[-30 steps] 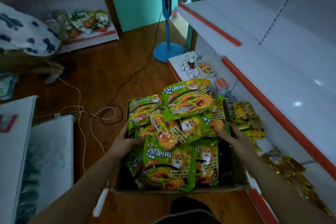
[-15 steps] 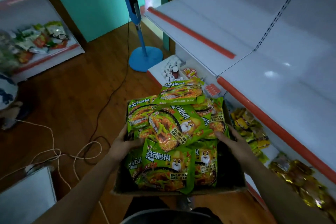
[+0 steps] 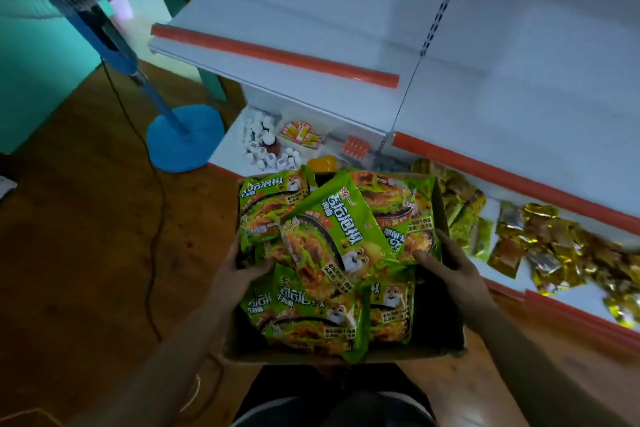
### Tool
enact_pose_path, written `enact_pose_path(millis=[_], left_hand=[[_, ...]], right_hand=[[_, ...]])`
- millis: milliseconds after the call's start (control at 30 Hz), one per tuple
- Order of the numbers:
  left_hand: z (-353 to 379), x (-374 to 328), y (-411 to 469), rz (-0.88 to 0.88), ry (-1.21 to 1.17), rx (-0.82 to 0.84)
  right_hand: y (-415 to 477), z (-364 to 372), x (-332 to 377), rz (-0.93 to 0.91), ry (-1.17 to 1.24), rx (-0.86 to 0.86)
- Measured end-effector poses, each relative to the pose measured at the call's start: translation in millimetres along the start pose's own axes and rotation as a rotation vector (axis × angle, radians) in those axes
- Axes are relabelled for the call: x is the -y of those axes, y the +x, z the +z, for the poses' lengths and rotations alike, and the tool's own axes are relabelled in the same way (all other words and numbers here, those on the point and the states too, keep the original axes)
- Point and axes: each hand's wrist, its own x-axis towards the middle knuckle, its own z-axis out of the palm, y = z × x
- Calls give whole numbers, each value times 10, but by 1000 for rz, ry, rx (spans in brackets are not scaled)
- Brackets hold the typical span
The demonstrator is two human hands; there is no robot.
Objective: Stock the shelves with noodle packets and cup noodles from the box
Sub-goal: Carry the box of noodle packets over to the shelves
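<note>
Noodle packets (image 3: 332, 243), green glossy plastic, printed with a bowl of noodles and a white cartoon animal: heaped loose and overlapping in an open brown cardboard box (image 3: 446, 333), topmost packet tilted across the pile, several rising above the rim. Box low in the view, close to the body, just in front of the shelving.

Left hand (image 3: 239, 274): at the left edge of the heap, fingers curled in under the upper noodle packets, gripping them.

Right hand (image 3: 450, 267): at the right edge, inside the box wall, fingers bent onto a packet's face, clasping the pile from that side.

White metal shelf (image 3: 277, 28) with an orange-red front strip, upper left of the unit. Second white shelf (image 3: 519, 107), lower and to the right, likewise edged in orange-red. Perforated upright (image 3: 436, 10) between the two bays.

Lowest shelf (image 3: 227, 151), white: cluster of small white bottles (image 3: 263, 149) with one dark brown bottle among them, red-and-yellow flat packets (image 3: 301, 135) just beside, orange blister strip (image 3: 356, 151) near those. Further right on the same level, yellow-green sachets (image 3: 464, 215) just beside the box, then gold foil sachets (image 3: 554, 253) lying scattered.

Blue pedestal fan (image 3: 185, 142): round base on the brown wooden floor (image 3: 79, 236), pole slanting up to the left, head blurred in the top corner. Black cable (image 3: 157, 218) running down beside the pole and across the floor. Teal wall (image 3: 34, 87) behind.
</note>
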Motion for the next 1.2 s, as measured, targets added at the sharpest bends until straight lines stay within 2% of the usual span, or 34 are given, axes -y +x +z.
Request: enact_pose_path(millis=[333,567,800,900,1200], left_hand=[[139,122,447,-89,173,86],[520,578,919,-181,321,133],[984,1096,1585,-274,426,179],[1202,1451,2000,-247,465,214],[1686,2008,2546,-234,459,261]], right_hand=[[155,-118,-617,144,117,-116],[426,-362,-1241,203,157,-154],[772,-593,-1977,263,217,-276],[1050,-710,-2376,266,196,-305],[1682,-1028,-3002,226,188,-343]])
